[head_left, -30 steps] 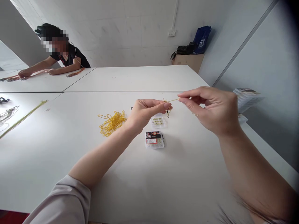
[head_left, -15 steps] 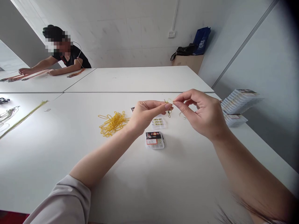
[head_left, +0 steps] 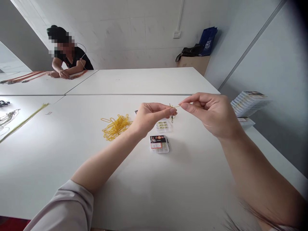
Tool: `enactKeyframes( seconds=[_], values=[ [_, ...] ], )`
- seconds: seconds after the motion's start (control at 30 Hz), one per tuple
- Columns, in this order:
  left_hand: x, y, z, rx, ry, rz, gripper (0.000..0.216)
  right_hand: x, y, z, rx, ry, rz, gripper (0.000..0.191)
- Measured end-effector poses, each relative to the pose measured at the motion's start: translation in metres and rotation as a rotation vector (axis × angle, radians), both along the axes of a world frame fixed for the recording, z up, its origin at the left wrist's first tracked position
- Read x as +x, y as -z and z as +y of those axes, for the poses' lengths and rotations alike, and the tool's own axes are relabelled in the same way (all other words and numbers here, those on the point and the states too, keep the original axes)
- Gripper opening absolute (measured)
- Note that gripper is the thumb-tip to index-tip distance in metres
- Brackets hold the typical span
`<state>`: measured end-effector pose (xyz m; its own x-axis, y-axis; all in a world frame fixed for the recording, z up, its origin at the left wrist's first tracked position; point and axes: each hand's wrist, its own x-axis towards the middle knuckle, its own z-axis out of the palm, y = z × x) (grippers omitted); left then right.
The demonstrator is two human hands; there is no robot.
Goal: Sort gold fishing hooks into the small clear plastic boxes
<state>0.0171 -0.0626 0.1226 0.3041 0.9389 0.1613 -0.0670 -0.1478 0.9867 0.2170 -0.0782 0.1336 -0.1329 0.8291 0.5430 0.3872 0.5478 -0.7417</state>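
Thumb and forefinger of my left hand [head_left: 154, 117] pinch a small fishing rig [head_left: 172, 119], whose dark and yellowish-green bits stick out above and below the fingertips. From it a thin yellow line [head_left: 177, 106] runs taut to my right hand [head_left: 213, 114], which grips the line's end between thumb and finger. Behind and below the left fingers is a clear plastic box [head_left: 163, 125] with greenish rigs inside, partly hidden by the hand. Nearer to me lies a clear box with a black label [head_left: 159, 144]. A pile of yellow cord loops [head_left: 116, 127] is left of my left hand.
Stacked clear boxes [head_left: 249, 104] stand at the table's right edge. Greenish strands [head_left: 26, 122] lie at the left. Across the joined tables a person [head_left: 69, 59] leans over orange cords [head_left: 26, 76]. A blue bag [head_left: 207, 41] rests on a carton by the wall.
My right hand has moved slightly right, drawing the loose line straight. My left hand has stayed nearly still. The co-worker's extended arm has come back in to the other hand.
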Motion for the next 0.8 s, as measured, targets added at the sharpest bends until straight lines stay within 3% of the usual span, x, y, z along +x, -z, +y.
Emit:
enactKeyframes(
  seconds=[0.13, 0.33, 0.6, 0.8],
  values=[
    [0.001, -0.001, -0.001, 0.015, -0.012, -0.021, 0.026, -0.003, 0.001, -0.003, 0.111, 0.074, 0.007, 0.022],
    [0.004, -0.001, -0.003, 0.005, 0.01, -0.038, 0.026, -0.012, 0.004, -0.008, 0.147, 0.083, 0.033, 0.021],
    [0.003, 0.0, -0.001, 0.0, 0.02, -0.056, 0.026, -0.016, 0.006, -0.01, 0.092, 0.047, 0.077, 0.015],
    [0.003, 0.003, 0.001, 0.039, -0.038, -0.073, 0.022, -0.02, 0.008, -0.011, -0.039, -0.058, 0.174, 0.016]
  ],
)
